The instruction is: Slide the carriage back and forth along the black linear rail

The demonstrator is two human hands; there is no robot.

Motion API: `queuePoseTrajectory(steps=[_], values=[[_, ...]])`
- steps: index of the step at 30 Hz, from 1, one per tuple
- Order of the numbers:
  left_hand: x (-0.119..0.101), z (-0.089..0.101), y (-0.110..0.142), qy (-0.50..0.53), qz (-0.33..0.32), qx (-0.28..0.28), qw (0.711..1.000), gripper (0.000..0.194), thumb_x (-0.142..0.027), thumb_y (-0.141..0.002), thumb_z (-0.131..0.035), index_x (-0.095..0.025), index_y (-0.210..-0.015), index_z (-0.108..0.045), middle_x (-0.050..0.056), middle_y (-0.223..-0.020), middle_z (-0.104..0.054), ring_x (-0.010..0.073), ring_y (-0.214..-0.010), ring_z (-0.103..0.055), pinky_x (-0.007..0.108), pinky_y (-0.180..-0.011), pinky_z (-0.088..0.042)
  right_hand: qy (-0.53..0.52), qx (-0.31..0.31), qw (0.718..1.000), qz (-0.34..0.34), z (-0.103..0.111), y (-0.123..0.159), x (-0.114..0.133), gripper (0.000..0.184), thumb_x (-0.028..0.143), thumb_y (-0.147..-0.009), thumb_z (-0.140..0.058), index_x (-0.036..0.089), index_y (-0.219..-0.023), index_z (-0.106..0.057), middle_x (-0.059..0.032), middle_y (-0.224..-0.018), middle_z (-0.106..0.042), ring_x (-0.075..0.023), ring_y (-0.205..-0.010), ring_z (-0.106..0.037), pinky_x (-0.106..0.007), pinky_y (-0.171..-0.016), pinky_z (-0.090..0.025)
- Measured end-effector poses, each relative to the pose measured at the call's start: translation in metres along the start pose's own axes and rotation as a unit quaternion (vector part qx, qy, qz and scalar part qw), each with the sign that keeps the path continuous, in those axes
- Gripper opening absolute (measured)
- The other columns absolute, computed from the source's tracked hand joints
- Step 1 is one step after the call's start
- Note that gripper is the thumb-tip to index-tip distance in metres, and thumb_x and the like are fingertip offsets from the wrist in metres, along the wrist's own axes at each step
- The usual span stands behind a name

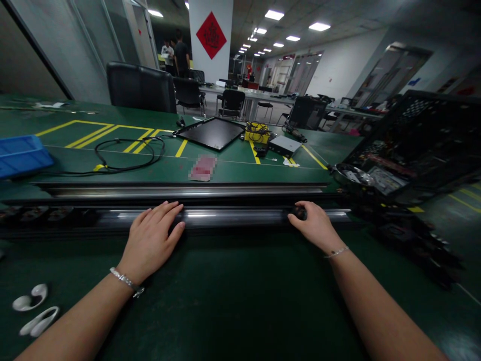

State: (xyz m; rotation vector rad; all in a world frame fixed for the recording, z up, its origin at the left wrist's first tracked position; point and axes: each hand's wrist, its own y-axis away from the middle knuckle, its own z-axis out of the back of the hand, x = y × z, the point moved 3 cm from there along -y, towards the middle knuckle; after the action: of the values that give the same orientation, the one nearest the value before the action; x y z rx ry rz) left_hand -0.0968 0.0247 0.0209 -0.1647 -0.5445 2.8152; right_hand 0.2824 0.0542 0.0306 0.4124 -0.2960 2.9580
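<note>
A long dark channel with a shiny metal strip (233, 216) runs across the green table in front of me. My left hand (152, 240) lies on it with the fingers stretched out and the thumb apart. Farther right, my right hand (315, 223) curls its thumb and fingers round a small round black part (299, 212) at the strip. Its exact kind is hard to make out. Several dark parts (56, 214) sit at the channel's left end. Just behind lies a second long metal rail (188, 191), parallel to the first.
White earphones (39, 321) lie at the lower left, below a blue tray (24, 155). A black cable (131, 160), a flat dark panel (212, 133), a yellow box (257, 133) and a grey box (285, 145) are farther back. A large black case (424, 145) stands at right.
</note>
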Motion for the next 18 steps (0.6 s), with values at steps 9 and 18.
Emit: queuePoseTrajectory(steps=[9, 18], values=[[0.000, 0.000, 0.000, 0.008, 0.005, 0.004, 1.000, 0.047, -0.041, -0.092, -0.031, -0.018, -0.127, -0.050, 0.009, -0.133, -0.054, 0.0262, -0.126, -0.045, 0.046, -0.103, -0.033, 0.001, -0.002, 1.000, 0.021, -0.001, -0.003, -0.002, 0.043, 0.042, -0.075, -0.053, 0.016, -0.108, -0.058, -0.0128, -0.112, -0.061, -0.0272, -0.111, -0.052, -0.044, -0.097, -0.037], [0.000, 0.000, 0.000, 0.014, 0.005, -0.009, 1.000, 0.047, -0.041, -0.091, -0.032, -0.017, -0.126, -0.052, 0.009, -0.131, -0.056, 0.0270, -0.125, -0.047, 0.047, -0.102, -0.034, -0.029, 0.005, 1.000, -0.001, 0.003, -0.006, -0.011, 0.045, 0.041, -0.073, -0.055, 0.017, -0.111, -0.057, -0.0121, -0.108, -0.063, -0.0263, -0.100, -0.058, -0.042, -0.091, -0.042]])
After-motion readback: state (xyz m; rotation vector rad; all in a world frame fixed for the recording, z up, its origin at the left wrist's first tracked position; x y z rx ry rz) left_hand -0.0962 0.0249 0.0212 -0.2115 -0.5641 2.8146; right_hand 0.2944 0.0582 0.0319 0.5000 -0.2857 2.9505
